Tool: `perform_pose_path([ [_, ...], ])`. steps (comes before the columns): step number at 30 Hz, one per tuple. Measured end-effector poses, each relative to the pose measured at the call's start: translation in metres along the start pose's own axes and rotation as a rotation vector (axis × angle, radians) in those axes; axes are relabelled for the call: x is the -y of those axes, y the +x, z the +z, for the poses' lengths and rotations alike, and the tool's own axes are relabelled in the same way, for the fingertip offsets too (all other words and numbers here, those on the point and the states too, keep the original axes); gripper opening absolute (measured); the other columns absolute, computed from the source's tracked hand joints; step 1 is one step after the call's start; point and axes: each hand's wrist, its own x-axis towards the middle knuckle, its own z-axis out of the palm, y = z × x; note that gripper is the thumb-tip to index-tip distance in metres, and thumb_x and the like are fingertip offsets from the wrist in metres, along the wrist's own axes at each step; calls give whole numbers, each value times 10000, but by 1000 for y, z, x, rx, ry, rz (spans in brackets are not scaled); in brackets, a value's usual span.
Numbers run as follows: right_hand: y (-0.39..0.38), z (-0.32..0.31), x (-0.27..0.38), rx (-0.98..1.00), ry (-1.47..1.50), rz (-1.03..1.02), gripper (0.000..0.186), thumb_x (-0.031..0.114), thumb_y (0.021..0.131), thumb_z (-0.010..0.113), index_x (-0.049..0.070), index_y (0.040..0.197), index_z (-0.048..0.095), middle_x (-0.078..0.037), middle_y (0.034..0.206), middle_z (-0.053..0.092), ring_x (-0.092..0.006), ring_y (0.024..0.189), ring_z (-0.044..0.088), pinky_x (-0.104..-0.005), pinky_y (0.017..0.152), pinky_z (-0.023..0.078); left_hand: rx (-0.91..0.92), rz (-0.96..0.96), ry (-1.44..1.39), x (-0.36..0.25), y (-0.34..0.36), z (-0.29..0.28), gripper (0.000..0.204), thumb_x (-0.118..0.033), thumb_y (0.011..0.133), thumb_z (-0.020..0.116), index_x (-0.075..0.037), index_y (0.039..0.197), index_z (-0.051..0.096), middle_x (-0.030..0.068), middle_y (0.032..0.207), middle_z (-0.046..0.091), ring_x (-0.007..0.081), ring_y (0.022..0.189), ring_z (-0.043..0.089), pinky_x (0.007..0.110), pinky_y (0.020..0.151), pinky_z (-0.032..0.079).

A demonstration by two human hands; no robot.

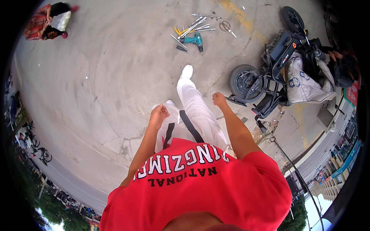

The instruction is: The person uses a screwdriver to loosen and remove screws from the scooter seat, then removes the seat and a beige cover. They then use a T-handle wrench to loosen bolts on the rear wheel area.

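My left hand (158,115) hangs beside my left thigh, its fingers loosely curled and nothing visible in them. Out to the right of my leg, my right hand (219,99) is closed in a loose fist, with no object showing. The thing nearest it is the rear wheel (246,82) of a black electric scooter (283,57). On the ground ahead of my white shoe (187,71) lie a teal cordless drill (195,40), a dark-handled screwdriver (185,50), several long silver tools (192,27), some yellow-handled, and a pair of scissors (227,29).
A pale padded cover (306,82) drapes over the scooter's front. A person in dark clothes (345,69) is beside it at the far right. People (48,21) sit at the far upper left. Bicycles (38,150) stand near the road on the left.
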Motion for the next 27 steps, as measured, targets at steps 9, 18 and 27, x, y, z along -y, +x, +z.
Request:
perform_pose_path([
  [9, 269, 129, 160, 5, -53, -171, 305, 221, 814, 508, 50, 1058, 573, -134, 919, 631, -256, 846, 609, -351, 741, 487, 66, -314, -47, -2, 163, -34, 314, -290, 902, 483, -10, 1034, 534, 122, 934, 616, 191, 799, 575, 345, 788, 466],
  [18, 442, 202, 167, -172, 144, 54, 590, 268, 787, 546, 124, 1315, 326, -278, 1213, 444, -409, 1084, 494, -412, 937, 398, 92, -521, 24, -16, 233, -56, 345, -278, 908, 482, 14, 1086, 525, 138, 979, 601, 205, 816, 576, 332, 781, 465],
  [27, 444, 231, 175, -733, 845, 304, 237, 202, 779, 616, 86, 916, 460, -154, 839, 565, -324, 785, 561, -398, 786, 449, 90, -490, 91, -29, 241, -57, 387, -345, 895, 489, -26, 1111, 522, 125, 1012, 603, 217, 858, 572, 370, 814, 456],
])
